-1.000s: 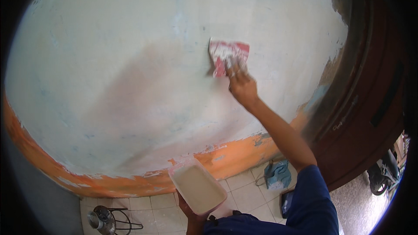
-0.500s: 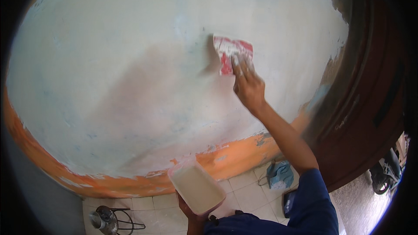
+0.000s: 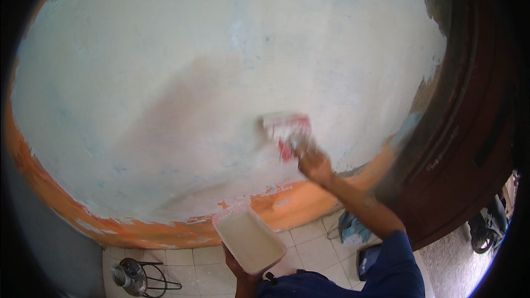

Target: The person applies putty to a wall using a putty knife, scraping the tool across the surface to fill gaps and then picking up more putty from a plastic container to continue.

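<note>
By a scrawled-on door (image 3: pixel 441 187), curled hands (image 3: pixel 237 270) (image 3: pixel 314 164) grip pan (image 3: pixel 251 241) (left) and scraper (image 3: pixel 284 127) (right)

We see a matt whitish coat (image 3: pixel 353 49) on the wall (image 3: pixel 138 38), ragged above its flaking orange band (image 3: pixel 309 201), a smeared plastic-looking scraper (image 3: pixel 287 125) in front of it, a plastic-looking tub (image 3: pixel 264 269), smooth tiles (image 3: pixel 312 248) and metal-looking stool legs (image 3: pixel 157 265) below it, and a dull brown panel (image 3: pixel 441 187) to its right.

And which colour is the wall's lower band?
The lower band is mostly orange, best seen in the head view.
</note>
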`<move>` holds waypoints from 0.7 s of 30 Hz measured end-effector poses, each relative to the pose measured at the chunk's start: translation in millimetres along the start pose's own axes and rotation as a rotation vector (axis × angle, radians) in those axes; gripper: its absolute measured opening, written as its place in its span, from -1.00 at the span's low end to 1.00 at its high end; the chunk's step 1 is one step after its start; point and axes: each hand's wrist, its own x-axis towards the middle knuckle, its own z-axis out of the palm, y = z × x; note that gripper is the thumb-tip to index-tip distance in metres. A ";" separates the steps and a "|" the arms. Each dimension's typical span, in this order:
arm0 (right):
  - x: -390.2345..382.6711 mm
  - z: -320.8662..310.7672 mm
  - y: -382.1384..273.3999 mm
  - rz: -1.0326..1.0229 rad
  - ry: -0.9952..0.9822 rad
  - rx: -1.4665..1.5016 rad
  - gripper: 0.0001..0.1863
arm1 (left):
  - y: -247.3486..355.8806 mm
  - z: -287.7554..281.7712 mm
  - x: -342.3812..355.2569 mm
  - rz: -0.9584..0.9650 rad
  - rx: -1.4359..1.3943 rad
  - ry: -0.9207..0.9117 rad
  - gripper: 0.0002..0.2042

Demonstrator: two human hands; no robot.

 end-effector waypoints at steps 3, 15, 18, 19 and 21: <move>83.2 -16.8 45.0 0.089 0.211 -0.148 -0.43 | -11.0 -24.3 7.5 0.041 0.126 -0.049 -0.61; -75.8 45.8 -37.2 -0.010 -0.359 0.020 -0.39 | -9.4 -21.5 8.1 -0.129 -0.082 -0.036 -0.48; -8.8 2.0 -17.6 -0.012 -0.151 0.041 -0.37 | -0.2 -12.5 5.2 -0.034 0.015 -0.085 -0.45; 31.9 -13.8 -3.8 -0.022 -0.021 0.008 -0.40 | 4.2 -5.7 3.3 -0.015 0.023 -0.072 -0.42; 98.2 -30.2 30.0 -0.015 0.230 -0.177 -0.47 | 8.9 6.2 -0.9 -0.016 0.019 -0.022 -0.31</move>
